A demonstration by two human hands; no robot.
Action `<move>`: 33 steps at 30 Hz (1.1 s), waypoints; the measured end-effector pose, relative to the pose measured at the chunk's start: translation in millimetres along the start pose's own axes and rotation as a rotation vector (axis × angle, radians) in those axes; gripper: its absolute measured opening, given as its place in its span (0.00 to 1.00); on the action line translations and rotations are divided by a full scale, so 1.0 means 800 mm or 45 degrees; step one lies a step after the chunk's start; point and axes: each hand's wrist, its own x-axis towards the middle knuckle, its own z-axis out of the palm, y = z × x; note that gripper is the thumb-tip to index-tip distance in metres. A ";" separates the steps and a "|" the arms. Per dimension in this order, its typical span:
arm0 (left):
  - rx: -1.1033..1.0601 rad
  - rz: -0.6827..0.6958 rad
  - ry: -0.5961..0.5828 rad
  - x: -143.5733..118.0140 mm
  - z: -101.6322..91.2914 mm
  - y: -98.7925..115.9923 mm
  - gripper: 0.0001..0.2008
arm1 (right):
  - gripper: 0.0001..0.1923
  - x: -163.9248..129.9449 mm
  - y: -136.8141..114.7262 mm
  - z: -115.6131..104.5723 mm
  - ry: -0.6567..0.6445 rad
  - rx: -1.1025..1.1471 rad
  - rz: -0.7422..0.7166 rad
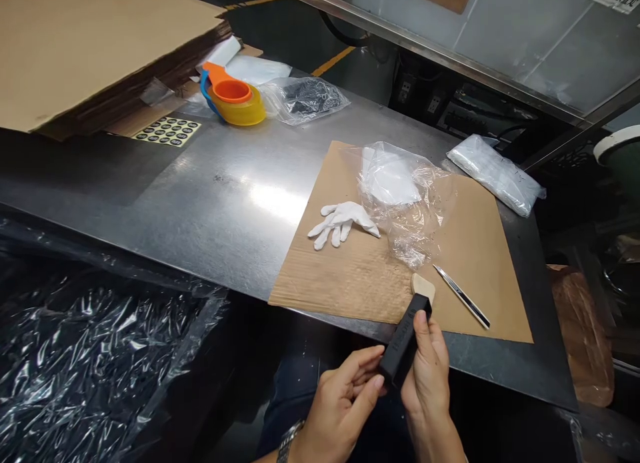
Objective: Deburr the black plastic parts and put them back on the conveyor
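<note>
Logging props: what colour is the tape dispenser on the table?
The tape dispenser is orange, its tape roll yellow, clearest in the head view.

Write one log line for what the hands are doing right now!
left hand: grips black block's lower end | right hand: holds block, thumb on top | nearby: white glove, pen on cardboard sheet

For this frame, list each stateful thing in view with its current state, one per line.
left hand: gripping the lower end of the black bar
right hand: clasping the black bar, thumb along it
black bar: held tilted, off the table
white glove: lying flat on cardboard sheet, unworn
clear plastic bag: crumpled, open
tape dispenser: resting on table, untouched
pen: lying on cardboard
</note>
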 end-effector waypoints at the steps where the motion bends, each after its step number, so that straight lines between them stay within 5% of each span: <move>1: 0.020 0.010 0.004 0.000 0.000 -0.001 0.14 | 0.23 0.000 0.000 0.000 -0.002 0.000 0.009; 21: 0.015 -0.005 0.097 0.008 0.000 -0.001 0.03 | 0.21 0.007 0.005 -0.001 -0.004 -0.127 -0.117; 26: 0.020 -0.004 0.065 0.009 -0.004 -0.005 0.11 | 0.22 0.009 0.004 0.003 -0.022 -0.122 -0.100; 33: 0.113 0.098 0.072 0.011 -0.010 -0.008 0.08 | 0.23 0.012 0.005 0.008 -0.029 -0.140 -0.095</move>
